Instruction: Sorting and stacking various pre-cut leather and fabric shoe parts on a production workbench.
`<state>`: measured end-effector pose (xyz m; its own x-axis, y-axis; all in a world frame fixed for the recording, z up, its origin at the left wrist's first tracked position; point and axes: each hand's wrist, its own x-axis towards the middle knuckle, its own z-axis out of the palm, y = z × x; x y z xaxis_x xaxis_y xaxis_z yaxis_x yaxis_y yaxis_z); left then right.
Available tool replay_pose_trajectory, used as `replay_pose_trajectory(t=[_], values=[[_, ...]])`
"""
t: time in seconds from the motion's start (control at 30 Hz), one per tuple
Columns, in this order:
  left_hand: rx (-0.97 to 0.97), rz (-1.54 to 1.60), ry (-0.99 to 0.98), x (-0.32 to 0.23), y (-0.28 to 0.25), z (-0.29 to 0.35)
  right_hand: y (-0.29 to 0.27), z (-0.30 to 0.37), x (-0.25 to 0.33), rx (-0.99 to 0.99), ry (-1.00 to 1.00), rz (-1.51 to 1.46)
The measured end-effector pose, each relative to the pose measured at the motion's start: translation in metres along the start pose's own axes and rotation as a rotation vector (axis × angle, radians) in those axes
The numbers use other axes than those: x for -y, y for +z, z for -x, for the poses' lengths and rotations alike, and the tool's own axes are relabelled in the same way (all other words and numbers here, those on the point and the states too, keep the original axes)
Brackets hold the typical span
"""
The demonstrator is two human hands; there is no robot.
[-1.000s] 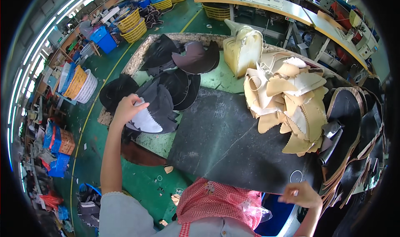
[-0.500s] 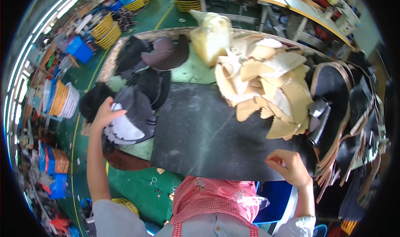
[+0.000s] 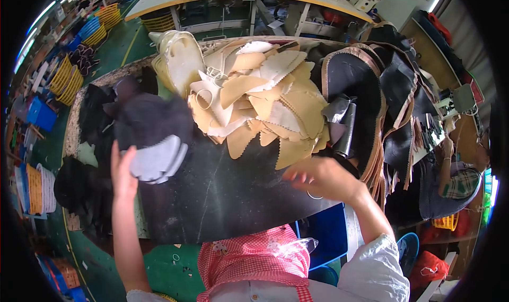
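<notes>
My left hand (image 3: pixel 124 169) grips the lower edge of dark grey fabric pieces (image 3: pixel 154 116) with white, scalloped-edged pieces (image 3: pixel 159 159) on their near side. They are raised over the left of the black work mat (image 3: pixel 212 196) and smeared by motion. My right hand (image 3: pixel 321 176) hovers above the mat's right side, fingers curled together. A thin ring-shaped thing (image 3: pixel 314 196) shows under those fingers; whether they hold it is unclear. Just beyond this hand lies a heap of tan and cream zigzag-edged pieces (image 3: pixel 265 100).
A yellowed plastic container (image 3: pixel 180 60) stands behind the heap. More dark pieces (image 3: pixel 74 188) lie at the table's left edge. Black pieces with tan edging (image 3: pixel 352 90) hang at the right. A blue bin (image 3: pixel 323 233) sits below the table; a co-worker (image 3: pixel 458 180) is at far right.
My left hand has lifted the dark and white pieces from the left pile and brought them over the mat. The right hand has moved forward, nearer the tan heap. The view has turned right.
</notes>
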<state>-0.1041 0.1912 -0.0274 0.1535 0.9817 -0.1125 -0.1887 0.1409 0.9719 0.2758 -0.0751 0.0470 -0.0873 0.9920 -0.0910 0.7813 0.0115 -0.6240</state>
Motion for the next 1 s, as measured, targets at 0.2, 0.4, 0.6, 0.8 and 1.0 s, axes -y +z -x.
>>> replay_pose_trajectory(t=[0.2, 0.4, 0.6, 0.8, 1.0], values=[[-0.078, -1.179, 0.432, 0.007, 0.028, 0.013, -0.043, 0.014, -0.048, -0.792, 0.462, 0.531], [0.516, -1.256, 0.766, -0.020, 0.054, 0.048, -0.039, 0.010, -0.116, -0.698, 0.599, 0.495], [0.622, -1.366, 0.763, 0.006, 0.045, 0.045, -0.083, -0.023, -0.052, -1.071, 0.228, 0.246], [0.623, -1.319, 0.725, 0.006, 0.050, 0.042, -0.051, -0.075, -0.048, -0.514, 0.169, -0.182], [0.506, -0.845, 0.552, -0.004, 0.045, 0.036, -0.046, -0.078, -0.039, -0.622, 0.183, -0.021]])
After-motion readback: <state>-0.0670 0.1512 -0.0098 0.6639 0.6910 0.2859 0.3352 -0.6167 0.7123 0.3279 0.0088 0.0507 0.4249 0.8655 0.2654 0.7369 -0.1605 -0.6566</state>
